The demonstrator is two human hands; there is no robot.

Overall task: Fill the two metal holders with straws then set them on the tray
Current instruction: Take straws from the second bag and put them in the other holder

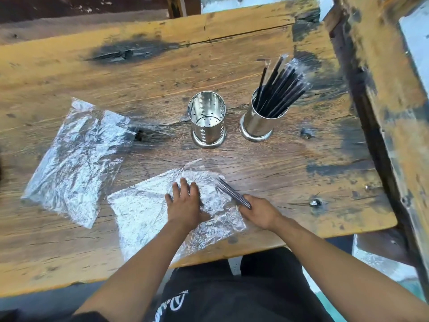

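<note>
Worktop point(162, 89) — empty metal holder point(207, 119) at centre, filled holder point(260, 122) just right of it. Nearer than it: left hand point(185, 201) flat, fingers spread, on plastic bag point(148, 214); right hand point(260, 212) closed on black straws point(232, 194).

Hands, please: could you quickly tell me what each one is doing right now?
Left hand: open, flat on the plastic bag.
Right hand: closed on a few black straws.
</note>
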